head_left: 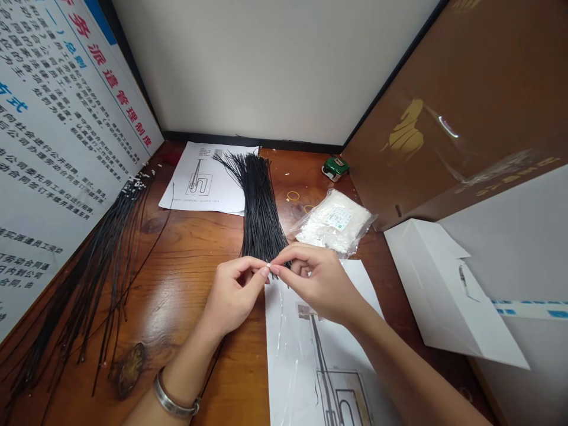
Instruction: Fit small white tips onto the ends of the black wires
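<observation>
My left hand point(233, 290) and my right hand point(317, 281) meet fingertip to fingertip above the wooden table point(186, 284). Both are closed in a pinch on a tiny white piece point(268, 265) held between them. A thin black wire seems to run down from my left hand toward the table edge. Just behind the hands lies a bundle of black wires point(260, 207). A clear bag of small white parts point(335, 222) sits to the right of that bundle. Under my right hand lies a printed drawing sheet in a plastic sleeve point(310, 355).
Several loose black wires with white tips point(97, 260) lie spread along the left, beside a leaning board with printed text point(53, 148). Another drawing sheet point(202, 177) lies at the back. A green tape measure point(335, 167) sits by a brown panel point(444, 106). A white box point(448, 290) stands on the right.
</observation>
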`<state>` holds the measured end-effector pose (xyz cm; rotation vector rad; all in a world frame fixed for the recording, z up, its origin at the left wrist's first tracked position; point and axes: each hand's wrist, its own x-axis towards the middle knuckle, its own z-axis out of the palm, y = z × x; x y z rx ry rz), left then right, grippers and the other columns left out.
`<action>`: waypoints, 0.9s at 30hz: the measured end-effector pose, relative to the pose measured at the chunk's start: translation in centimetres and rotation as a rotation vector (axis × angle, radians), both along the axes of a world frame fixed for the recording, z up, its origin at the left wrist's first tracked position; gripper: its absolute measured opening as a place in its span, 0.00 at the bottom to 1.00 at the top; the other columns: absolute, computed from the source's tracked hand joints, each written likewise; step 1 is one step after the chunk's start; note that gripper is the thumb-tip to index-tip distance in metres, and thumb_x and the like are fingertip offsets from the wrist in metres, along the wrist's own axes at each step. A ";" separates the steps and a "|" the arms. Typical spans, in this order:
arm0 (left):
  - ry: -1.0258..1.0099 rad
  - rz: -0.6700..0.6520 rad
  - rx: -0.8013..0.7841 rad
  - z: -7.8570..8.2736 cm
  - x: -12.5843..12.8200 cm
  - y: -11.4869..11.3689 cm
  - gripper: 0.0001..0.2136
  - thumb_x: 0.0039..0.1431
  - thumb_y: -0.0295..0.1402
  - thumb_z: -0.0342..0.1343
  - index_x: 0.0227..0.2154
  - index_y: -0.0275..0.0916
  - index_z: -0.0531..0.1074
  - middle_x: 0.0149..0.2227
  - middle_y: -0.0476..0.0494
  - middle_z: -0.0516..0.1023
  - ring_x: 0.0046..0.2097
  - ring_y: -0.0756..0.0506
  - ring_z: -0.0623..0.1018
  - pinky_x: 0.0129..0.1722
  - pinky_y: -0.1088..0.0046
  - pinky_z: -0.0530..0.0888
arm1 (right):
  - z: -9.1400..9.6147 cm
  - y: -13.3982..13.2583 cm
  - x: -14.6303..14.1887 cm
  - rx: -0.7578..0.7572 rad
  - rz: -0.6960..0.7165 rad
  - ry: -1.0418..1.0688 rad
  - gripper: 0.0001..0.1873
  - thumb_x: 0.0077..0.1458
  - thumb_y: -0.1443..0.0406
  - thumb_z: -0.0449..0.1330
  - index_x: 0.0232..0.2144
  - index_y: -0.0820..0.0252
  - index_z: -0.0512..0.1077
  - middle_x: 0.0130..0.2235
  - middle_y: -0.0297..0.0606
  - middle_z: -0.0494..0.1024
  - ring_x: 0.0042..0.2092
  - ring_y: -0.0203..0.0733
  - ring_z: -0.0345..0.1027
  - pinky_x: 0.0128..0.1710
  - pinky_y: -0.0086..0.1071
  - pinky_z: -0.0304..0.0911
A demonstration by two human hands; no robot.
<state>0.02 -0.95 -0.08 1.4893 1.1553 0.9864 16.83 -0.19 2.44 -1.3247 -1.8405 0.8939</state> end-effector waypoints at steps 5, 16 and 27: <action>0.021 -0.035 0.067 0.2 0.1 -0.1 0.09 0.58 0.34 0.54 0.26 0.35 0.75 0.24 0.47 0.75 0.27 0.50 0.71 0.27 0.75 0.65 | 0.7 0.2 0.6 -0.407 -0.020 0.148 0.10 0.50 0.59 0.62 0.26 0.61 0.74 0.22 0.33 0.71 0.19 0.31 0.54 0.18 0.29 0.49; 0.055 -0.053 0.113 0.2 0.1 -0.1 0.09 0.59 0.33 0.54 0.27 0.35 0.74 0.24 0.48 0.74 0.26 0.51 0.70 0.26 0.76 0.65 | 1.4 0.0 0.7 -0.522 0.005 0.154 0.10 0.51 0.59 0.60 0.26 0.60 0.72 0.16 0.28 0.62 0.19 0.31 0.53 0.17 0.26 0.48; 0.123 -0.026 0.098 0.0 0.2 0.0 0.09 0.58 0.33 0.53 0.25 0.35 0.72 0.20 0.49 0.70 0.23 0.51 0.67 0.24 0.76 0.63 | 2.3 -0.9 -0.3 -0.248 -0.021 -0.160 0.08 0.55 0.63 0.57 0.28 0.60 0.73 0.16 0.26 0.59 0.17 0.30 0.53 0.16 0.26 0.49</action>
